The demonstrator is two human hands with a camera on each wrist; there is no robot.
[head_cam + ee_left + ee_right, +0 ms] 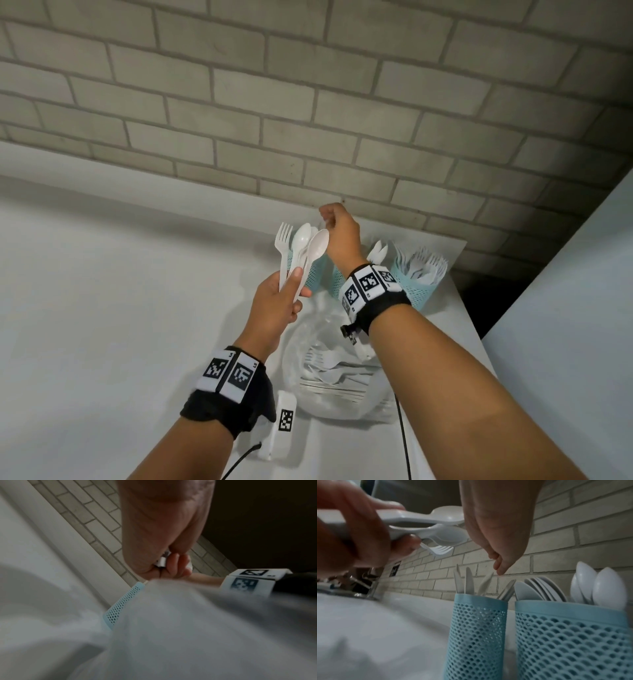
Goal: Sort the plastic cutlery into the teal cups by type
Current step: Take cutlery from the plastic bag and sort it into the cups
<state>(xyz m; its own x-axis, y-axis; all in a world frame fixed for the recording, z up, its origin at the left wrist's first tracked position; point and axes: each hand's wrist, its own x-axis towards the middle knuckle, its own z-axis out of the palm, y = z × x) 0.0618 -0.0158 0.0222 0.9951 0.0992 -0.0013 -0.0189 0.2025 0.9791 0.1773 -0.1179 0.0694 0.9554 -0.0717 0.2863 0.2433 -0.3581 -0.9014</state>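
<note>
Several spoons and a fork gripped in left hand, right hand above knife cup, fingers loosely curled, seemingly empty.

Teal mesh cups on the counter: three, namely the left cup, the middle cup mostly behind the wrist, and the right cup. In the bunch held up: one fork and at least two spoons, with a possible third spoon too overlapped to confirm. Left cup holds about four knives by the right wrist view; forks in the right cup and cutlery in the clear bag are too stacked to count.
</note>
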